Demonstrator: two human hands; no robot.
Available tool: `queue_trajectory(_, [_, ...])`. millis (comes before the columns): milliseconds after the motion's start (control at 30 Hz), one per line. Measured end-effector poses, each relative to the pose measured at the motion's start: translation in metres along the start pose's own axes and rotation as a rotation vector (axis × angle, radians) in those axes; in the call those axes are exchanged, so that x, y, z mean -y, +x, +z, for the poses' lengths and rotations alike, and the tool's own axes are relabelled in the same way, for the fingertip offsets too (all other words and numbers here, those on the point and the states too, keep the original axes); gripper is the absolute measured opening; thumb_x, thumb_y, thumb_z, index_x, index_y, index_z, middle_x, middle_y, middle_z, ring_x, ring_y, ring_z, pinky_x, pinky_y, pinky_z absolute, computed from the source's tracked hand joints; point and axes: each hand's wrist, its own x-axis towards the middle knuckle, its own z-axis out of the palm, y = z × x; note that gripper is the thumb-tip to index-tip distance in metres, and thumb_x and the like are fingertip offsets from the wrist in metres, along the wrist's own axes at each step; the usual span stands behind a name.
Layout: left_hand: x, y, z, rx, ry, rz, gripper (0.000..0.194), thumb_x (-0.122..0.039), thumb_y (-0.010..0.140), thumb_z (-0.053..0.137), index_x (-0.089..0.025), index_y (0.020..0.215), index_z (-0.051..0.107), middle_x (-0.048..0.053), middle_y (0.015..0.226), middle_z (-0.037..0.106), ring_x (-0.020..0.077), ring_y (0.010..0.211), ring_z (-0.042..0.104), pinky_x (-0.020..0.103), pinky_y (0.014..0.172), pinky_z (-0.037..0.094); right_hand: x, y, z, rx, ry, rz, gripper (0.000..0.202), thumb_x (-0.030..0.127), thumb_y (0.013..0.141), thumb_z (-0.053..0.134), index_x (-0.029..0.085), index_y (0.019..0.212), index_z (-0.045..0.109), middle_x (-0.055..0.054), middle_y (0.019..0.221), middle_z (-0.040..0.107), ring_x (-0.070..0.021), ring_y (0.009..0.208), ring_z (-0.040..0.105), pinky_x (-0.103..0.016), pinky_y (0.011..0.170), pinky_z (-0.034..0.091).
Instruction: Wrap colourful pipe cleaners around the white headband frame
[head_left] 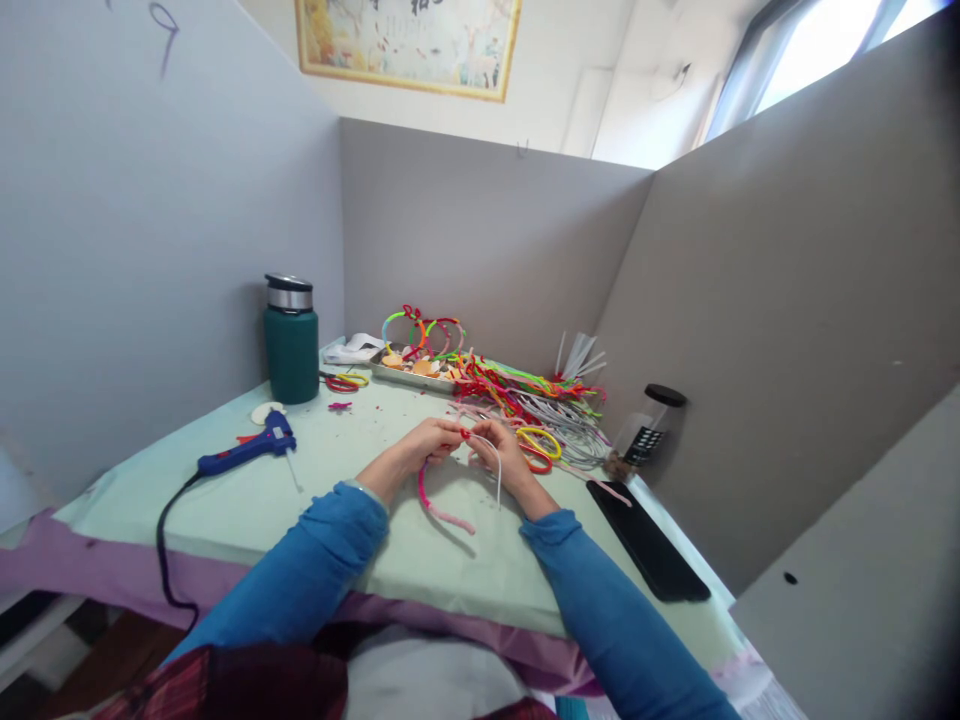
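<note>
A thin headband (pixel 427 497) hangs in an arch with both ends pointing down. Pink and magenta fuzzy pipe cleaner covers its left side, and the right side is a bare white strip. At its top sits a small red piece of pipe cleaner (pixel 466 434), between the fingertips of both hands. My left hand (pixel 431 443) pinches the headband just left of this red piece. From the other side, my right hand (pixel 501 452) closes its fingers at the red piece and the white strip. The exact finger grip is partly hidden.
A blue glue gun (pixel 247 447) with a cord lies left, near a green bottle (pixel 291 345). Behind are a metal tray (pixel 409 376) with finished headbands and a pile of pipe cleaners (pixel 517 390). Yellow-and-red scissors (pixel 538 445), a clear jar (pixel 651 430) and a black phone (pixel 649 545) are right.
</note>
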Motion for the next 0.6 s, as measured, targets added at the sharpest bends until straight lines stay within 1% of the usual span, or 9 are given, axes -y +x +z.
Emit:
queue_trajectory(167, [0.002, 0.0, 0.002, 0.013, 0.024, 0.047, 0.026, -0.034, 0.067, 0.07, -0.014, 0.075, 0.055, -0.005, 0.058, 0.044, 0.0011, 0.039, 0.023, 0.02, 0.039, 0.009, 0.002, -0.002, 0.002, -0.022, -0.07, -0.062, 0.026, 0.042, 0.078, 0.063, 0.02, 0.087, 0.053, 0.001, 0.077, 0.057, -0.0116, 0.056, 0.055, -0.022, 0.045, 0.043])
queue_trajectory(233, [0.003, 0.001, 0.002, 0.012, 0.037, 0.06, 0.028, -0.035, 0.066, 0.07, -0.013, 0.074, 0.055, -0.005, 0.06, 0.046, 0.0011, 0.039, 0.025, 0.02, 0.039, 0.01, 0.002, -0.002, 0.002, -0.025, -0.085, -0.084, 0.022, 0.039, 0.079, 0.061, 0.02, 0.086, 0.052, 0.001, 0.075, 0.056, -0.0108, 0.054, 0.054, -0.022, 0.046, 0.043])
queue_trajectory(367, [0.003, 0.002, 0.002, -0.007, 0.042, 0.054, 0.033, -0.037, 0.063, 0.073, -0.013, 0.079, 0.057, -0.005, 0.059, 0.047, 0.0012, 0.039, 0.025, 0.02, 0.039, 0.011, -0.001, -0.002, 0.001, -0.017, -0.111, -0.097, 0.02, 0.038, 0.082, 0.058, 0.02, 0.087, 0.052, 0.001, 0.076, 0.056, -0.0103, 0.053, 0.053, -0.024, 0.049, 0.044])
queue_trajectory(467, [0.001, 0.0, 0.003, 0.015, 0.046, 0.062, 0.037, -0.04, 0.062, 0.075, -0.013, 0.081, 0.059, -0.006, 0.059, 0.046, 0.0013, 0.039, 0.024, 0.021, 0.039, 0.011, -0.004, -0.001, 0.001, -0.01, -0.13, -0.118, 0.02, 0.039, 0.083, 0.057, 0.02, 0.088, 0.053, 0.001, 0.078, 0.056, -0.0113, 0.056, 0.054, -0.024, 0.05, 0.045])
queue_trajectory(533, [-0.001, -0.002, 0.004, 0.013, 0.07, 0.069, 0.039, -0.046, 0.063, 0.074, -0.013, 0.077, 0.058, -0.006, 0.057, 0.044, 0.0015, 0.039, 0.024, 0.021, 0.039, 0.011, -0.007, -0.001, 0.0, 0.008, -0.147, -0.138, 0.021, 0.04, 0.085, 0.056, 0.02, 0.089, 0.053, 0.0, 0.079, 0.057, -0.0122, 0.058, 0.056, -0.024, 0.051, 0.046])
queue_trajectory(600, [-0.001, -0.003, 0.005, -0.022, 0.1, 0.063, 0.042, -0.051, 0.063, 0.073, -0.014, 0.071, 0.055, -0.007, 0.054, 0.041, 0.0017, 0.038, 0.022, 0.022, 0.039, 0.01, -0.008, -0.001, 0.0, 0.035, -0.162, -0.16, 0.021, 0.041, 0.086, 0.055, 0.02, 0.09, 0.053, -0.001, 0.08, 0.059, -0.0131, 0.06, 0.056, -0.024, 0.052, 0.047])
